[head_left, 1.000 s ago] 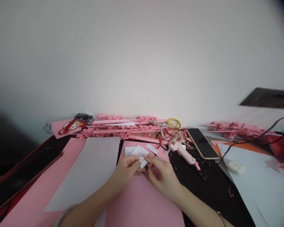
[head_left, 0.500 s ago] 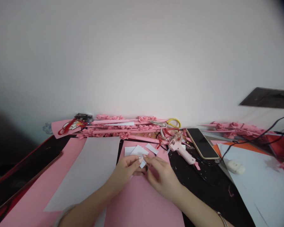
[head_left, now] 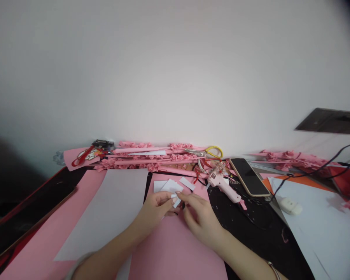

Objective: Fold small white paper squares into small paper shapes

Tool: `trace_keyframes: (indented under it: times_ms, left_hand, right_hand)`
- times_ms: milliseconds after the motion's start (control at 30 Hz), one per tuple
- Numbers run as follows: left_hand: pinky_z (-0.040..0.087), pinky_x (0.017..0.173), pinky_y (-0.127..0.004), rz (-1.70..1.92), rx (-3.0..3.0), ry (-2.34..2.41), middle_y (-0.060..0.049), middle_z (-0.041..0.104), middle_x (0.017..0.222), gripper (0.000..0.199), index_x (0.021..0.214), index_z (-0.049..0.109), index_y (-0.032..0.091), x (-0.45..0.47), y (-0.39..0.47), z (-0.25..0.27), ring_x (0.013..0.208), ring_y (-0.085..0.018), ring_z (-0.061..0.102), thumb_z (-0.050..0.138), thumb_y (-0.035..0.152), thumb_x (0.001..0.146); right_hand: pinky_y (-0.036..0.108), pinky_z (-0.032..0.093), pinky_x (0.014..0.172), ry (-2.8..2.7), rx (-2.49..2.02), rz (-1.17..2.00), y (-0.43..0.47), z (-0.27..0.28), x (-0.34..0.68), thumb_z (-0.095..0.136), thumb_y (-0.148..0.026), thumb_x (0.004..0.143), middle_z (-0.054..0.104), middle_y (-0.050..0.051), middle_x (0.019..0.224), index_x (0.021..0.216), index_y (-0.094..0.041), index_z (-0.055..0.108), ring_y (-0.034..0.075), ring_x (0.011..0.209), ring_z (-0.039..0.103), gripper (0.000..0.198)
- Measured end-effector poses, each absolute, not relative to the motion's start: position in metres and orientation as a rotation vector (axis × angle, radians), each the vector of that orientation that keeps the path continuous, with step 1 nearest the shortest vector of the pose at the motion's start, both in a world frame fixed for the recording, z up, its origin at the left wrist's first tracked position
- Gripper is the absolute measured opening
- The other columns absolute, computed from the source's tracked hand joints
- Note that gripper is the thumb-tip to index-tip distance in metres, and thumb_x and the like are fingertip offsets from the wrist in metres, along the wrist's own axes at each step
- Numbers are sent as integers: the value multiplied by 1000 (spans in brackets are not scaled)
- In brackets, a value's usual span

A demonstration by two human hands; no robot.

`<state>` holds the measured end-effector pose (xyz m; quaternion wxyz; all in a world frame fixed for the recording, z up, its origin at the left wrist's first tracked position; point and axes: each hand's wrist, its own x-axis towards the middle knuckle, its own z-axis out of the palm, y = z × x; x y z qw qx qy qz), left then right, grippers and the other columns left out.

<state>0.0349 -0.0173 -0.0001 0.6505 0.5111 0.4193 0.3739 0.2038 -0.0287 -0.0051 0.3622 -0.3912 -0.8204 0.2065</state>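
Between my two hands is a small white piece of paper (head_left: 175,201), held over a pink sheet (head_left: 177,249). My left hand (head_left: 157,206) pinches its left side with thumb and fingers. From the other side, my right hand (head_left: 200,216) grips the paper's upper right edge between thumb and index finger; some fingertips are hidden behind it. Just beyond the fingers, several white paper pieces (head_left: 170,186) lie overlapping on the pink sheet, with a narrow white strip (head_left: 187,183) to their right.
Right of the hands lie a pink glue gun (head_left: 224,186) and a phone (head_left: 249,177). Yellow-handled scissors (head_left: 213,152) rest on pink paper flower stems (head_left: 163,159) along the wall. A white sheet (head_left: 111,210) lies left; a white earphone case (head_left: 291,206) sits right, near black cables (head_left: 309,173).
My right hand's fingers have shifted slightly on the small paper, its thumb moving a little. Both hands stay in nearly the same place.
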Motion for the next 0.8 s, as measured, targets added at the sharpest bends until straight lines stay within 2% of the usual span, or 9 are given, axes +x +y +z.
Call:
trace_keyframes:
  times_ms: [100, 200, 267, 333, 600, 800]
  left_hand:
    - [50, 73, -31, 811, 1199, 910, -2, 66, 79, 25, 82, 64, 15, 36, -18, -1, 75, -18, 65, 56, 39, 77]
    - [50, 71, -30, 733, 1249, 890, -3, 65, 75, 24, 80, 63, 14, 37, -20, -2, 75, -18, 65, 54, 37, 79]
    - [50, 69, -29, 706, 1281, 875, -3, 65, 74, 23, 79, 62, 14, 37, -21, -3, 75, -19, 65, 54, 35, 79]
    - [50, 68, -29, 696, 1300, 855, -3, 66, 74, 22, 79, 62, 14, 37, -20, -4, 74, -19, 65, 54, 34, 79]
    - [51, 64, -25, 671, 1294, 843, -3, 67, 72, 20, 74, 61, 13, 36, -20, -1, 66, -15, 65, 55, 32, 78]
    - [51, 67, -27, 655, 1297, 836, -4, 68, 75, 21, 78, 62, 13, 36, -21, 1, 72, -17, 65, 53, 33, 79]
  right_hand:
    - [27, 45, 72, -1976, -1095, 634, -27, -2, 204, 37, -13, 86, 60, 6, 94, 109, -19, 47, 16, 82, 57, 26]
    - [23, 41, 60, -1968, -1157, 661, -23, -1, 204, 36, -19, 89, 55, 1, 74, 84, -19, 49, 14, 65, 52, 13]
    - [22, 36, 53, -2037, -1145, 684, -21, -1, 204, 37, -20, 89, 47, -2, 62, 69, -19, 43, 12, 56, 46, 21]
    - [20, 33, 50, -2095, -1117, 744, -19, -3, 204, 36, -18, 89, 44, -3, 58, 63, -19, 36, 11, 53, 42, 26]
    - [20, 32, 49, -2128, -1043, 852, -18, -6, 205, 32, -16, 89, 47, -2, 57, 63, -19, 32, 10, 49, 43, 26]
    - [21, 32, 50, -2118, -1064, 796, -19, -8, 205, 33, -17, 89, 47, -2, 56, 64, -20, 33, 11, 49, 44, 25]
